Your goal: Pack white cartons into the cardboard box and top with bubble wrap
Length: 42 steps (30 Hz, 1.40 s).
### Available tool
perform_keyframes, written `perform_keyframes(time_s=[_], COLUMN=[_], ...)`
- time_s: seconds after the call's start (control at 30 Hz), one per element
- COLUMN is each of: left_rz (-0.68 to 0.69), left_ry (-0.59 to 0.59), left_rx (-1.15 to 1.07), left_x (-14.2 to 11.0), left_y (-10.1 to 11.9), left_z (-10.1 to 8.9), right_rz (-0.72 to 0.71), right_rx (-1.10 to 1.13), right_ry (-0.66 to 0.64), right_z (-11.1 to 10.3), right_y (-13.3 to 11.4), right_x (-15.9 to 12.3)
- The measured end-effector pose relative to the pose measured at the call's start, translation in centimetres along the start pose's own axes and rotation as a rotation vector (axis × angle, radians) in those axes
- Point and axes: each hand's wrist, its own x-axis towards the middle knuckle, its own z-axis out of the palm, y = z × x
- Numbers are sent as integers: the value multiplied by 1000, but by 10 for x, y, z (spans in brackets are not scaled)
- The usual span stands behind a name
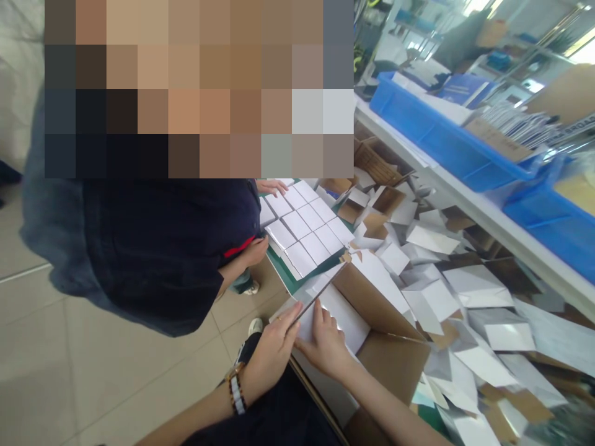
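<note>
A large open cardboard box [395, 359], brown with white panels inside, stands in front of my body. My left hand [272, 347], with a bracelet at the wrist, grips the box's near-left wall at its upper edge, fingers along the outside and thumb over the rim. On the inner side of that wall is my right hand [325, 344], reaching into the box with fingers stretched and thumb apart, touching the white panel. The two hands are close together with the wall's edge between them. Whether anything lies deeper in the box is partly hidden by my right forearm.
Rows of white small boxes [307, 220] lie on a green surface [290, 284], beside a co-worker in dark clothing [171, 248]. Many loose white cartons [432, 297] are heaped at right. Blue bins [446, 136] stand on a white shelf above them.
</note>
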Motion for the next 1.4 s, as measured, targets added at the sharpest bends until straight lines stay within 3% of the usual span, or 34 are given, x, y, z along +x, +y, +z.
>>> perform_keyframes(time_s=[0.23,0.4,0.57,0.7,0.9,1.0,1.17,1.27,1.4], left_rz=[-1,14,19,24,34,34,44,57,67], left_ry=[10,5,-5,10,21,19,29,30,33], left_rx=[29,37,21,11,36,45,45,51,51], left_x=[-1,-2,-1,-1,1,1,0,-2,-3], left_y=[1,-2,-2,-4,-3,0,4,5,4], left_z=[-1,-1,-2,0,-2,-5,-5,-5,-4], right_rz=[21,51,21,75,86,39,102,108,134], right_rx=[-12,-48,-20,1,-7,31,-115,-325,-393], right_ry=[161,111,70,7,32,-47,-359,-334,-254], right_z=[13,18,12,10,14,4,-15,-14,-1], right_y=[-15,-17,-5,-1,-7,12,63,75,70], right_x=[8,16,15,14,22,15,-32,-53,-54])
